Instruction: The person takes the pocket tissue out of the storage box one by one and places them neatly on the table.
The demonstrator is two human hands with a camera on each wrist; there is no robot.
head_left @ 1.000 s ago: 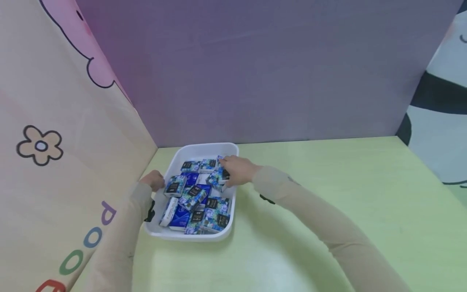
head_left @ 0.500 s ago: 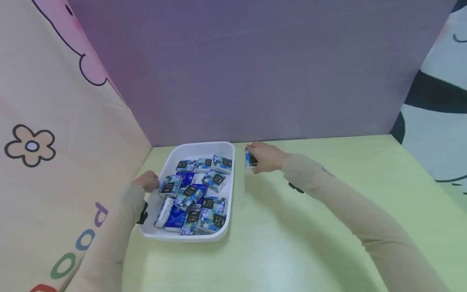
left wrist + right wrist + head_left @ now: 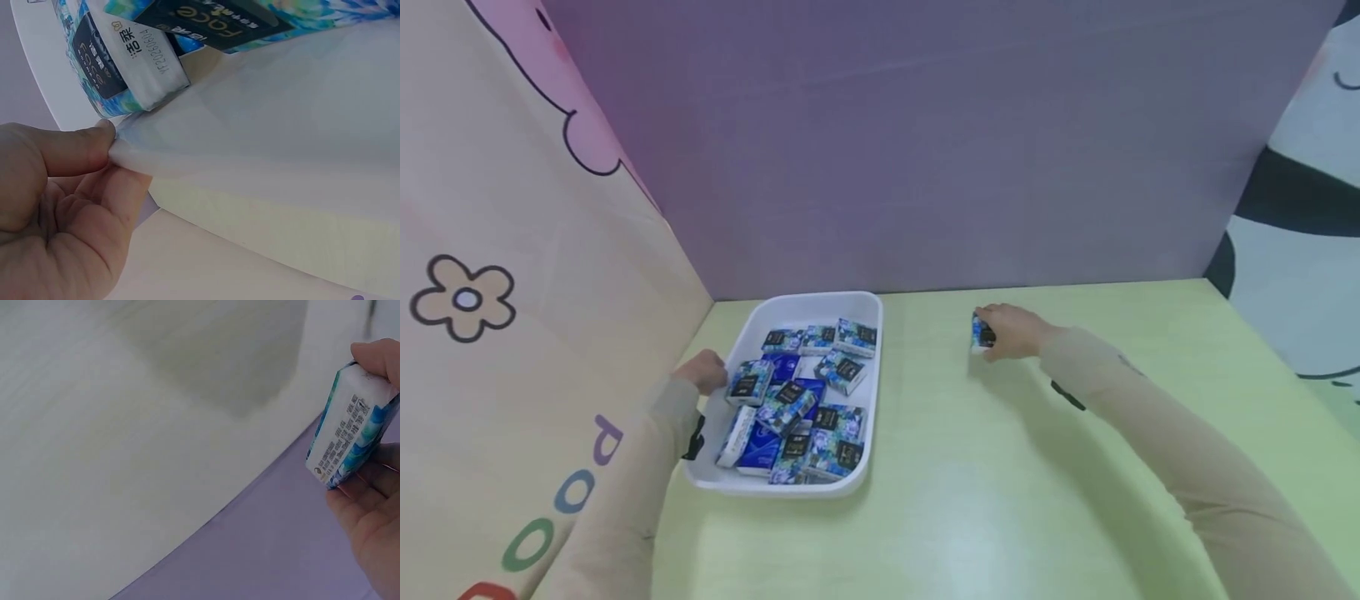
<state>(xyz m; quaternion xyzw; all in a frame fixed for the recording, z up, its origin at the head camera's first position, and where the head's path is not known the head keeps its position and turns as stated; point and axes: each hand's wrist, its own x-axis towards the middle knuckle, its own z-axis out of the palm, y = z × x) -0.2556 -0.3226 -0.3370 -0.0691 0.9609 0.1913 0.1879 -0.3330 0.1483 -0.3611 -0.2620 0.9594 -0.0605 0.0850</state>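
Note:
A white plastic tray (image 3: 876,400) stands at the left of the table, with several blue floral tissue packs (image 3: 841,371) and some plain dark-blue packs (image 3: 760,450) lying jumbled in it. My left hand (image 3: 702,372) pinches the tray's left rim between thumb and fingers, as the left wrist view shows close up with the hand (image 3: 75,187) and the tray wall (image 3: 262,137). Right of the tray, my right hand (image 3: 1017,331) grips one floral tissue pack (image 3: 982,333). In the right wrist view that pack (image 3: 350,425) sits between thumb and fingers, apart from the table.
The pale green table (image 3: 940,500) extends right and in front of the tray. A purple panel (image 3: 955,150) rises along its back edge. A printed cream wall (image 3: 550,333) stands close on the left, and another printed panel (image 3: 1300,283) on the right.
My right hand has lifted a tissue pack out of the tray and carried it rightward over the table. The left hand stays on the tray rim; the head view has shifted slightly.

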